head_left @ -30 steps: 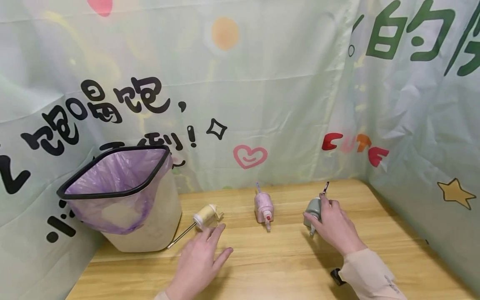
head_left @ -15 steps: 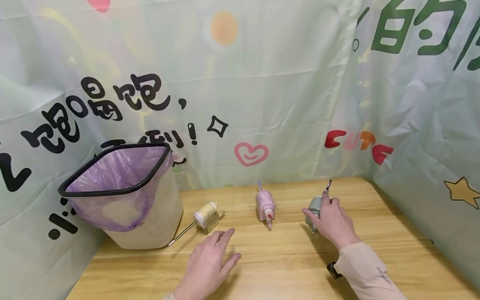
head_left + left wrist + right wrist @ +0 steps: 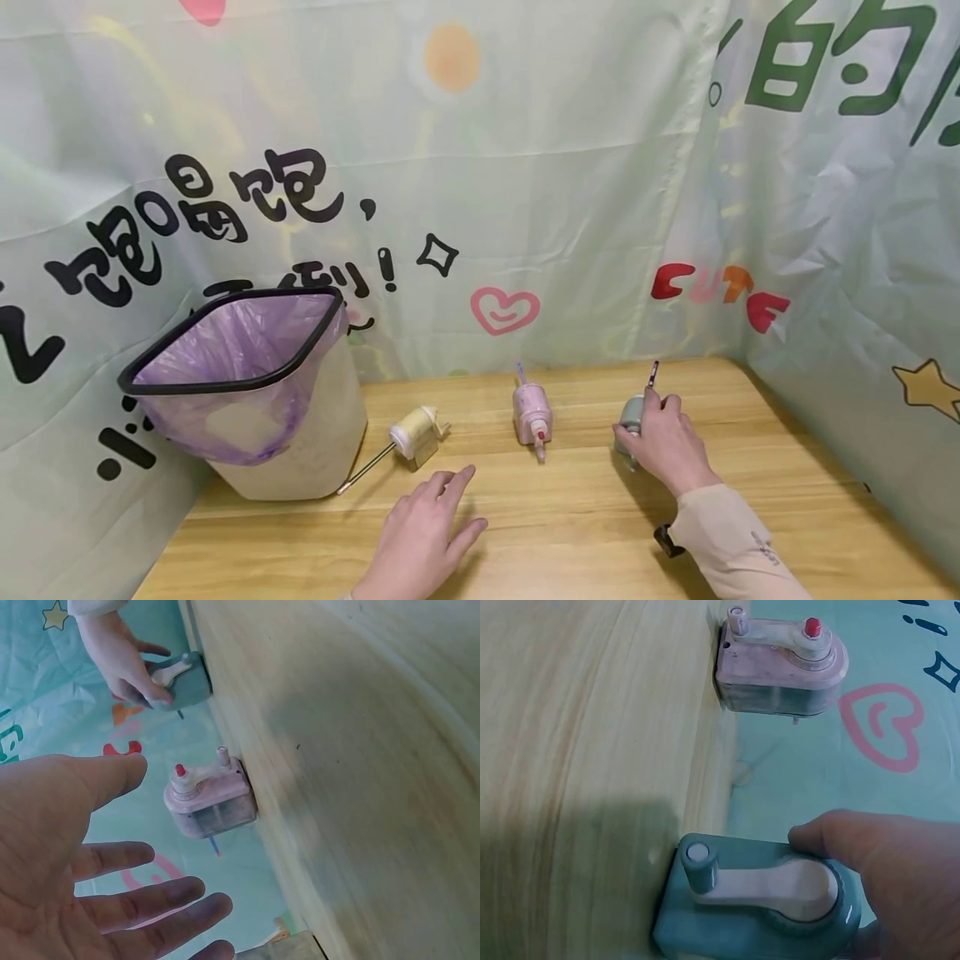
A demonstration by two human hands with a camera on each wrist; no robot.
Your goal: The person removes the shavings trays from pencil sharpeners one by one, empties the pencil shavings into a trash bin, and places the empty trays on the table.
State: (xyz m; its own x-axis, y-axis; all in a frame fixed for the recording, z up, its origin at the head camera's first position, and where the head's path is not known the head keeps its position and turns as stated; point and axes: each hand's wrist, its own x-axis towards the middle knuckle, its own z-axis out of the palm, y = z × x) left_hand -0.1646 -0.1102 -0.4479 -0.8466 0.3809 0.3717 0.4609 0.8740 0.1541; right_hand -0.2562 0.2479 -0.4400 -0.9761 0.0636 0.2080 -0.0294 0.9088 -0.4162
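My right hand (image 3: 673,442) grips a grey-green crank pencil sharpener (image 3: 632,410) at the right of the table. In the right wrist view, the thumb lies along its rounded end, and its white crank arm (image 3: 750,886) shows. A dark pencil (image 3: 653,375) sticks out at its back. Palm and spread fingers of my left hand (image 3: 45,855) hold nothing; in the head view it hovers low over the front of the table. Beyond it stand a pink crank sharpener (image 3: 533,410) with a bluish pencil (image 3: 521,372) and a pale yellow one (image 3: 414,429) with a thin stick (image 3: 366,469).
A bin (image 3: 330,433) with a black rim and purple liner stands at the left on the wooden table (image 3: 555,533). Printed cloth (image 3: 570,208) hangs behind the table and along its sides.
My left hand has drawn back from the yellow sharpener, toward me and slightly right. The right hand stays on the grey-green sharpener with little movement. The head view shifts slightly.
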